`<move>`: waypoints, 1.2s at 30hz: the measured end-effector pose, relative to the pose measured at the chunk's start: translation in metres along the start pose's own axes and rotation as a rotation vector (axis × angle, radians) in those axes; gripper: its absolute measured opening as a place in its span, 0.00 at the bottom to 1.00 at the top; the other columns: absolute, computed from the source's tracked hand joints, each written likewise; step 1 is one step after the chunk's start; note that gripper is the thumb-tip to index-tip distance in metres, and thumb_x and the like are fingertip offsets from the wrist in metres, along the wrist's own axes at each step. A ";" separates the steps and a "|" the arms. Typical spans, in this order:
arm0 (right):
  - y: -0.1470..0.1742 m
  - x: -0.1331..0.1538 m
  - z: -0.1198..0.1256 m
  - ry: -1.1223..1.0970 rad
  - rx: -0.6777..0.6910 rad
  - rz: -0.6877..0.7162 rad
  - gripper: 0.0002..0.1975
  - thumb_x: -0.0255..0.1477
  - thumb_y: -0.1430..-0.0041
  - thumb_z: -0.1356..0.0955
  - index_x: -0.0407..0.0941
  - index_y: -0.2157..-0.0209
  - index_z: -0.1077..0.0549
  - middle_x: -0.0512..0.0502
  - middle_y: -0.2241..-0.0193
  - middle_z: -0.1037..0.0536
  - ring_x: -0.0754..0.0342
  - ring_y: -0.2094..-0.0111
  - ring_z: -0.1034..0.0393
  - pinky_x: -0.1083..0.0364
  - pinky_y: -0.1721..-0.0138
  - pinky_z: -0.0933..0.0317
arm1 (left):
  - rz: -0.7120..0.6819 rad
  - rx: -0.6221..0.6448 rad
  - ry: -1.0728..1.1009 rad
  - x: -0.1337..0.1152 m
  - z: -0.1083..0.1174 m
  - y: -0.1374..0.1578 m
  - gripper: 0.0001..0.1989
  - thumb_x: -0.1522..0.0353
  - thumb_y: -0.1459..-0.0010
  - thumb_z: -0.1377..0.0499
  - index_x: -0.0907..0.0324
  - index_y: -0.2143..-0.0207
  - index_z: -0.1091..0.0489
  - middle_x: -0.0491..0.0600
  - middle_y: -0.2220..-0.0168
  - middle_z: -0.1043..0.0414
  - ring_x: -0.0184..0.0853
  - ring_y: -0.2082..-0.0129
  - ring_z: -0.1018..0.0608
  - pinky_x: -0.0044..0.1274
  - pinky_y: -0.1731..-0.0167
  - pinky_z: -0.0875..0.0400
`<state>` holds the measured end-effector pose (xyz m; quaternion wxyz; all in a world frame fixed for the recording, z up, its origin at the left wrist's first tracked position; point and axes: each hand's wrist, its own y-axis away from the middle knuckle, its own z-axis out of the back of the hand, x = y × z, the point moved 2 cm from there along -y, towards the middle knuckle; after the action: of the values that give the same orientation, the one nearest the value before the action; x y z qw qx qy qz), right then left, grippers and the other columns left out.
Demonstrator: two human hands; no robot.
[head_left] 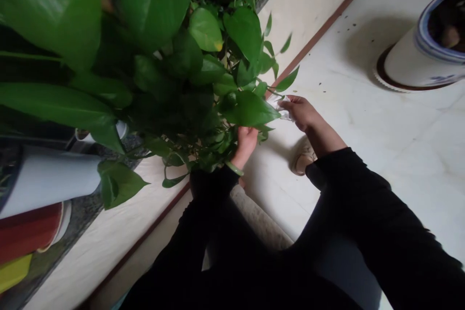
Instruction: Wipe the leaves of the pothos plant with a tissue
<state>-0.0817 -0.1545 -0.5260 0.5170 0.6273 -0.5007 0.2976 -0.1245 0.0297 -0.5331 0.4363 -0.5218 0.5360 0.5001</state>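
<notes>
A leafy green trailing plant (250, 106) with heart-shaped leaves hangs over a ledge in front of me. My right hand (301, 110) pinches a crumpled white tissue or cloth (285, 112) beside the plant's outer leaves. Lower among the vines is my left hand (247, 143), its fingers mostly hidden behind foliage, so I cannot see what they hold. A pale green bangle (234, 169) circles the left wrist.
On the stone ledge (90, 210) at left lie a white pot (54, 179), a red pot (31, 232) and a yellow object (14, 273). A blue-rimmed white pot (407, 60) stands on the pale floor (410, 155) at right. Dark specks dot the floor.
</notes>
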 end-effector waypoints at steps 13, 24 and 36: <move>0.093 0.050 -0.075 0.189 0.082 0.708 0.12 0.44 0.36 0.26 0.52 0.57 0.21 0.50 0.60 0.17 0.47 0.55 0.22 0.46 0.51 0.25 | -0.058 -0.054 -0.295 -0.029 0.022 0.052 0.03 0.70 0.36 0.37 0.56 0.65 0.22 0.50 0.64 0.17 0.37 0.62 0.18 0.28 0.55 0.23; 0.126 0.003 -0.039 0.368 0.010 0.531 0.13 0.44 0.37 0.26 0.50 0.61 0.22 0.49 0.63 0.19 0.55 0.71 0.30 0.55 0.71 0.34 | -0.310 -0.026 -0.470 -0.032 0.035 0.050 0.05 0.73 0.35 0.37 0.56 0.62 0.22 0.52 0.61 0.16 0.37 0.58 0.17 0.29 0.47 0.24; 0.151 0.091 -0.075 0.502 -0.211 1.147 0.11 0.40 0.30 0.32 0.50 0.58 0.20 0.45 0.56 0.17 0.44 0.46 0.22 0.41 0.41 0.29 | -0.344 0.021 -0.372 -0.039 0.042 0.048 0.06 0.71 0.33 0.38 0.54 0.66 0.24 0.53 0.61 0.15 0.37 0.57 0.16 0.34 0.41 0.23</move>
<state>-0.1830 -0.1071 -0.3700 0.4361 0.1158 -0.6472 0.6144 -0.1715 0.0737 -0.4957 0.6115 -0.4997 0.3548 0.5006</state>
